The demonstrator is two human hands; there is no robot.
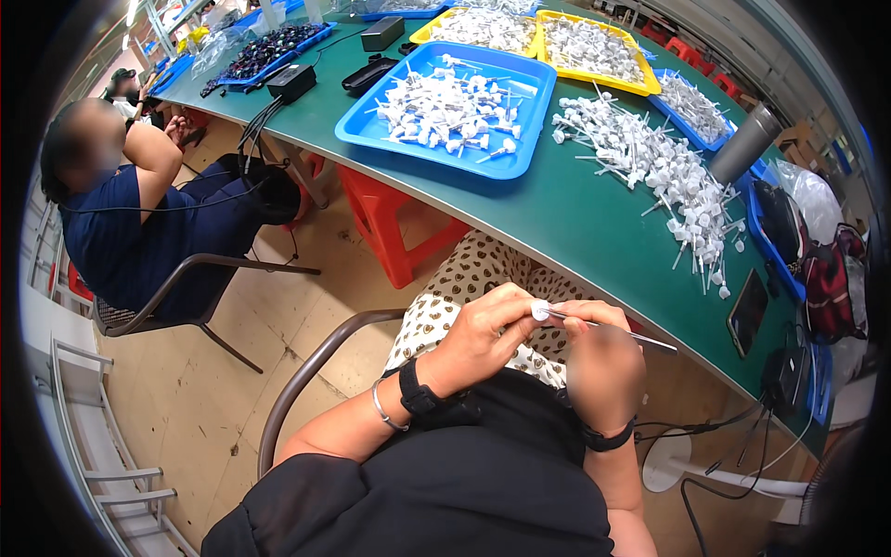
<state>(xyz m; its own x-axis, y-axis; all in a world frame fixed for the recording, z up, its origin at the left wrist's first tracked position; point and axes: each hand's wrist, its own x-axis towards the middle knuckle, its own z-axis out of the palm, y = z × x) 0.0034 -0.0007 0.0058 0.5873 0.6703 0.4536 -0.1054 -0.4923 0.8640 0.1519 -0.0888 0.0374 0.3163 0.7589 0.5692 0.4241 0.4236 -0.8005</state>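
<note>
Over the lap, below the surface [594, 232] edge, the left hand [483, 339] pinches a white cap [540, 311] while the right hand [603, 362] grips its tube [631, 336], one piece seemingly mid-assembly, with the loose pile [668, 176] and blue tray [371, 130] apparently still awaiting work.

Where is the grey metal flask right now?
In the head view, the flask lies tilted at the green table's far right, beside the loose pile of white pump parts.
</note>
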